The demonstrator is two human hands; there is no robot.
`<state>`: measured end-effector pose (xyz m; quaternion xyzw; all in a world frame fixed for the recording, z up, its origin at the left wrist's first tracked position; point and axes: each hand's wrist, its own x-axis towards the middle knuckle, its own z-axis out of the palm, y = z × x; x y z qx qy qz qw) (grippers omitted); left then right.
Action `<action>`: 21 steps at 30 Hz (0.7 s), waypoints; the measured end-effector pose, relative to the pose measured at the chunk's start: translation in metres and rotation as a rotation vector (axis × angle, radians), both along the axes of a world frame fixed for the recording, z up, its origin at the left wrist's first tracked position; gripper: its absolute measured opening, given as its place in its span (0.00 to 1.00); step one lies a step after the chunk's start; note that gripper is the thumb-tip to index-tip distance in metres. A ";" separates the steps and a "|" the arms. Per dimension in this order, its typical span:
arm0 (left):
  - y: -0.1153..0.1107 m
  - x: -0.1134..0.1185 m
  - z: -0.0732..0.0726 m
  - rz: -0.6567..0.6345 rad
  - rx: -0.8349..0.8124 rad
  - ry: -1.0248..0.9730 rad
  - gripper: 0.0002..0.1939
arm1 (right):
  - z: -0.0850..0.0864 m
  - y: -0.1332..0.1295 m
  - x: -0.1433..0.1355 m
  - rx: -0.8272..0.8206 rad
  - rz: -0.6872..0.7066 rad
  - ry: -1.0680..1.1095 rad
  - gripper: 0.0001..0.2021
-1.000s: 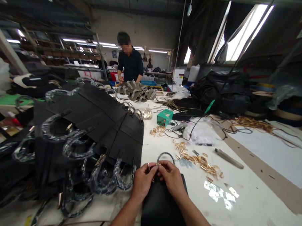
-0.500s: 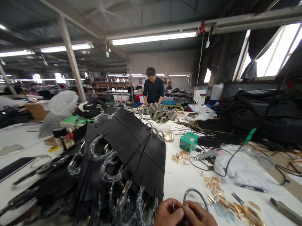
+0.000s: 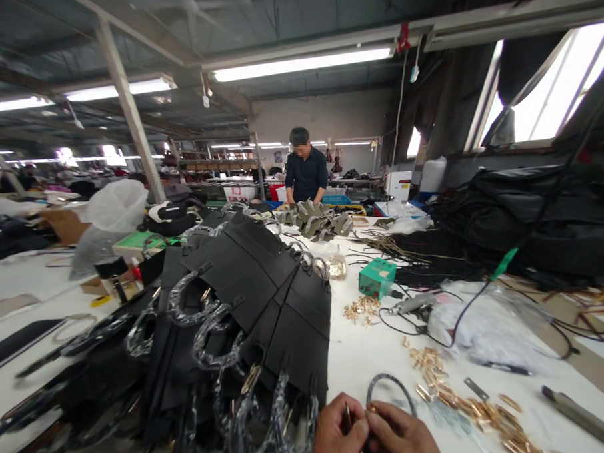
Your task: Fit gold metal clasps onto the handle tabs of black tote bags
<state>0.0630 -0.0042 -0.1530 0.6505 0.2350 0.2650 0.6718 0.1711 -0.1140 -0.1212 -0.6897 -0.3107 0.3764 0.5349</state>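
My left hand (image 3: 340, 432) and my right hand (image 3: 403, 436) meet at the bottom, both closed, fingertips together. A dark, plastic-wrapped bag handle (image 3: 391, 379) curves up behind my right fingers, one end running into their pinch. A speck of gold-coloured metal shows at the fingertips. Along my left fingers lies a thin, shiny strip that I cannot identify; the palms hide the rest. Just left of my hands rises a large pile of black bag panels (image 3: 254, 271) with plastic-wrapped handles. To the right, many gold-coloured metal fittings (image 3: 474, 408) are scattered over the white table (image 3: 361, 349).
A green box (image 3: 377, 278) with cables stands beyond my hands, near small gold pieces (image 3: 361, 310). Clear plastic bags (image 3: 488, 328) and a grey-handled tool (image 3: 579, 415) lie at right. A phone-like black slab (image 3: 14, 344) is at left. Across the table stands a co-worker (image 3: 307, 170).
The view has shifted slightly, so the pile and background sit a little differently. My hands stay together at the handle's end, with barely any movement of the fingers.
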 end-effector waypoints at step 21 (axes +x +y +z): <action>-0.002 0.000 0.018 -0.064 0.030 0.054 0.13 | 0.007 -0.017 0.005 0.190 -0.056 -0.116 0.10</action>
